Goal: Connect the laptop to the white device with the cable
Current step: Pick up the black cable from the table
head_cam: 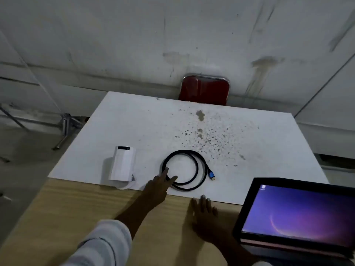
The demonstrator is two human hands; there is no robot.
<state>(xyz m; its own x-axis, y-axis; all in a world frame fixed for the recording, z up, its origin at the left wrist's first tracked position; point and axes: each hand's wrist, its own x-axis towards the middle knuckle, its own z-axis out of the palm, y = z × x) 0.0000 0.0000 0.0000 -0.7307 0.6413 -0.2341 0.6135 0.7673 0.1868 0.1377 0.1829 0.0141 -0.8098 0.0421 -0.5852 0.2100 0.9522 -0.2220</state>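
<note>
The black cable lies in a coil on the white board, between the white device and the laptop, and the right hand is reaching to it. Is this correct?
Not quite: the head view shows the left hand reaching to the cable, fingers at the coil. The right hand rests flat on the wooden table. The rest holds: the cable lies coiled on the white board, between the white device and the laptop.

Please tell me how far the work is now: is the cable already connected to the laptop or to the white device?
Done: nothing is connected. The cable lies coiled on the white board, its blue plug free. In hand: the left hand reaches the coil, fingers touching it; the right hand rests flat on the table. Left: plug the cable into the laptop and the white device.
</note>
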